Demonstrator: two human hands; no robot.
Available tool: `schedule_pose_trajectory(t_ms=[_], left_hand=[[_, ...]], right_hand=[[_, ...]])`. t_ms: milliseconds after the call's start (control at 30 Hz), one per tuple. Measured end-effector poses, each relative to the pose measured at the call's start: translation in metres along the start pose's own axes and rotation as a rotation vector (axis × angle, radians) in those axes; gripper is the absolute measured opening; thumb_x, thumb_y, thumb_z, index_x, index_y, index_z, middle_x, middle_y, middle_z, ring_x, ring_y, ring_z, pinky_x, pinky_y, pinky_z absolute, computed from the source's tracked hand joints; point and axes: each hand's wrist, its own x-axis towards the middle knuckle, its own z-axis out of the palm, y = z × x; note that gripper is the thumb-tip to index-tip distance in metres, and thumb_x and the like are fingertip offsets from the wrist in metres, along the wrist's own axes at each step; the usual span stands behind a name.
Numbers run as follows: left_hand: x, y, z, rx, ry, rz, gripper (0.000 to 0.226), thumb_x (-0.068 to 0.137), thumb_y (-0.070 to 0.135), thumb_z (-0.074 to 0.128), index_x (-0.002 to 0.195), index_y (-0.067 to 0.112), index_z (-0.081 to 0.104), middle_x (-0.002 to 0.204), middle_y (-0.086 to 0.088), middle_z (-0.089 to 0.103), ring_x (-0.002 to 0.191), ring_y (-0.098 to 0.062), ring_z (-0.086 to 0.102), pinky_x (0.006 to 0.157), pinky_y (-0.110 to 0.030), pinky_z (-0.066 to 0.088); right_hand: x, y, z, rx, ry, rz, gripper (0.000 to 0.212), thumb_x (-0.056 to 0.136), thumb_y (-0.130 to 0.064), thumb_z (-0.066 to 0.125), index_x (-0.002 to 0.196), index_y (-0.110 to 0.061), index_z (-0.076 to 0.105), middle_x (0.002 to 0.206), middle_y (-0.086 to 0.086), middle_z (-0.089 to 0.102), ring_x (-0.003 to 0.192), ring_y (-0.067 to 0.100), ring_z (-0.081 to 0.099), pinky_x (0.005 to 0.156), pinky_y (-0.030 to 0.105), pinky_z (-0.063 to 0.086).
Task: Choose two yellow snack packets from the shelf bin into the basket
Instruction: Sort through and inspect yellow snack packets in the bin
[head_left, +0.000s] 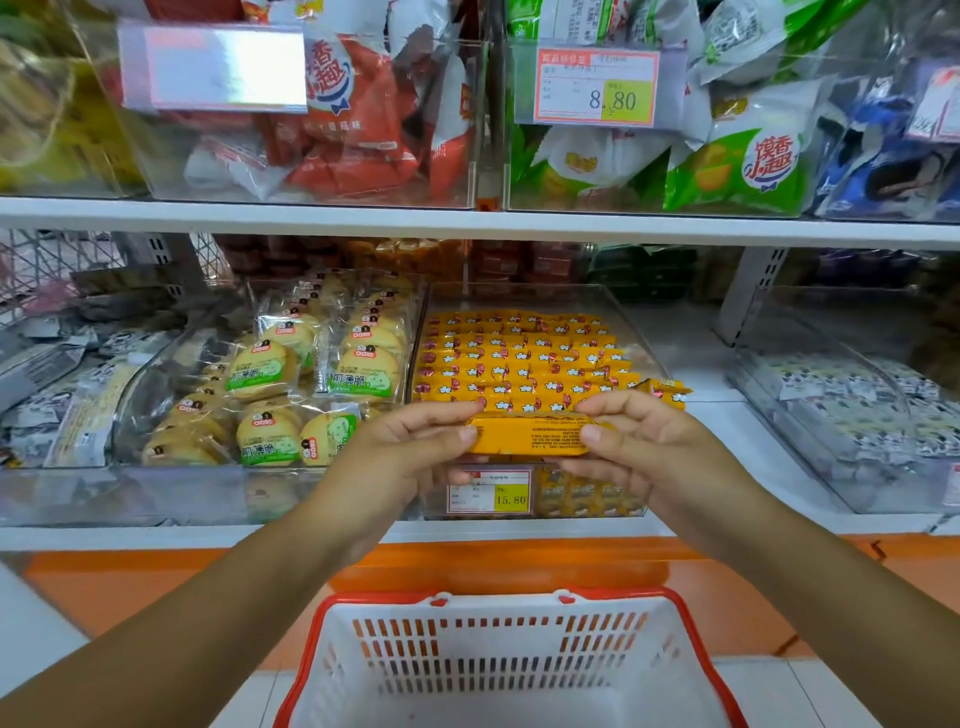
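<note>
From my station, the shelf (467, 221) took up the whole upper half of the view, its white edge crossing from 9 to 3 o'clock. Above it, at 11 o'clock, sat red bags (353, 119), and at 1 o'clock green bags (737, 166), all behind clear walls. Below the edge, near the centre, I saw the clear bin (519, 287) packed with rows of yellow packets (519, 358). Just beside it at 9 o'clock lay round biscuit packs (291, 374) in their own bin.

At 6 o'clock, below the shelf, stood the basket (498, 91) with a red rim and white slotted walls, well apart from the hands.

Both arms reached up from 7 and 5 o'clock and met in front of the bin's front wall. The left hand (410, 457) had its grip closed on the left end of a yellow packet (530, 435), thumb under and fingers over. The right hand (649, 447) gripped the right end the same way. The packet lay level between them, printed back towards me, over the front rows of the bin and above the basket's far side. I could not tell whether a second packet sat behind it.

Under the packet, at 6 o'clock from it, a price tag (491, 491) on the bin's front read 15.80.
</note>
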Motion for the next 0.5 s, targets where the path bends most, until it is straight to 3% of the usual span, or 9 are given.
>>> schedule_pose_trajectory(t_ms=[233,367,500], left_hand=[[0.0000,-0.0015,0.0012,-0.019,0.007,0.023,0.028,0.081,0.019,0.064,0.105,0.023,0.079,0.120,0.004,0.072,0.099,-0.028,0.073,0.061,-0.021,0.057],[-0.0029,-0.0020,0.0018,-0.007,-0.034,0.040,0.037,0.080,0.020,0.067,0.117,0.021,0.070,0.114,-0.006,0.074,0.099,-0.024,0.073,0.066,-0.021,0.057],[-0.0028,-0.0020,-0.0010,0.027,-0.017,0.043,0.047,0.080,0.019,0.067,0.127,0.017,0.064,0.107,-0.012,0.075,0.096,-0.023,0.072,0.068,-0.021,0.056]], right_hand=[[-0.0009,-0.0038,-0.0019,0.038,-0.001,0.020,0.036,0.082,-0.015,0.067,0.114,-0.003,0.057,0.111,0.020,0.073,0.101,0.036,0.072,0.078,0.029,0.061],[-0.0007,-0.0034,0.0014,0.066,0.070,0.013,0.038,0.077,-0.019,0.071,0.112,-0.009,0.059,0.109,0.021,0.073,0.098,0.038,0.073,0.072,0.027,0.061],[-0.0016,-0.0042,-0.0005,0.127,0.008,0.023,0.049,0.077,-0.019,0.074,0.123,-0.013,0.056,0.117,0.018,0.071,0.105,0.038,0.070,0.079,0.028,0.060]])
